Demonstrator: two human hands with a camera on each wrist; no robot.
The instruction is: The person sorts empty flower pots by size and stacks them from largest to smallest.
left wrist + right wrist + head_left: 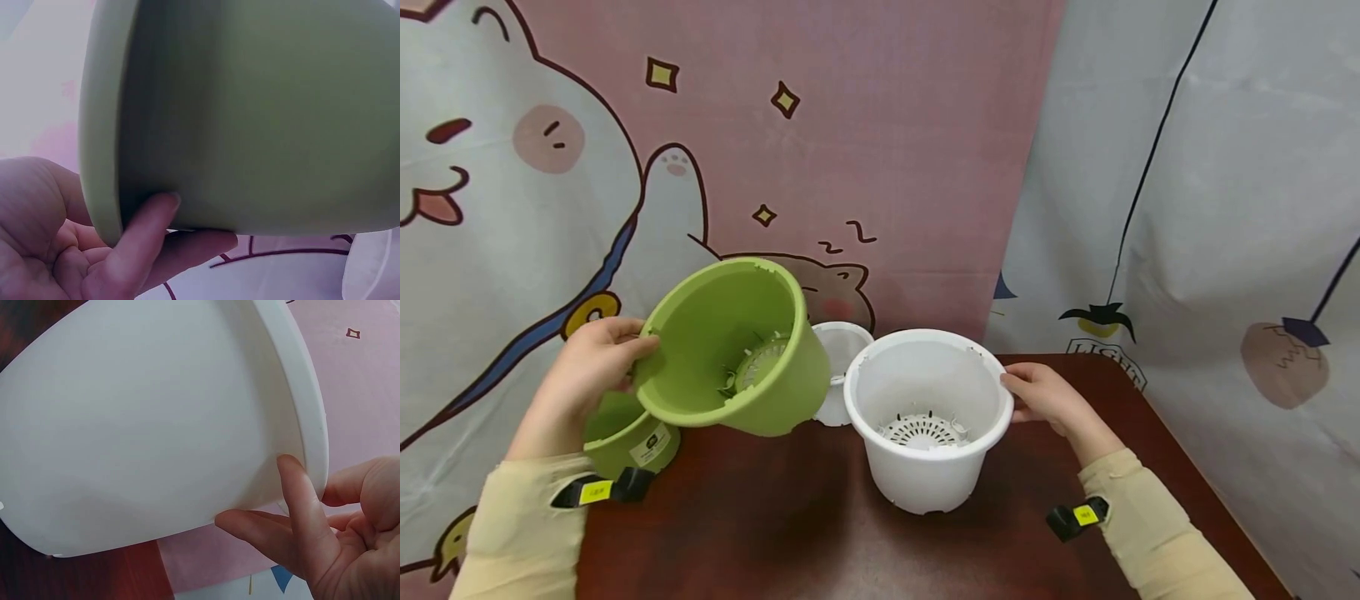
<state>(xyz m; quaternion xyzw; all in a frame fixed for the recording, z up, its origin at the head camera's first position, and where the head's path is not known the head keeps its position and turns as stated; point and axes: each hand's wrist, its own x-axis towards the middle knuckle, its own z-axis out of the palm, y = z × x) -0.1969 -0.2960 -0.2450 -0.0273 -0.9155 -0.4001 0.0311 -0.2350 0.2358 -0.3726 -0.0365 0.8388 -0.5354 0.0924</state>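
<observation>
left: left hand point(591, 362) pinches the rim of the larger green slotted-base pot point(703, 329), held above the table point(737, 542), mouth tipped toward the near side; smaller green labelled pot point(625, 437) sits below it, near the hand. centre, far: smaller white container point(835, 408), partly hidden. right of it: larger white slotted-base pot point(925, 479), near upright, its right rim gripped by right hand point(1048, 400); cannot tell if its base touches the table. note: one-sided rim holds probably let pots swing; keep fingers braced under the lip, wrists steady, walls apart.
</observation>
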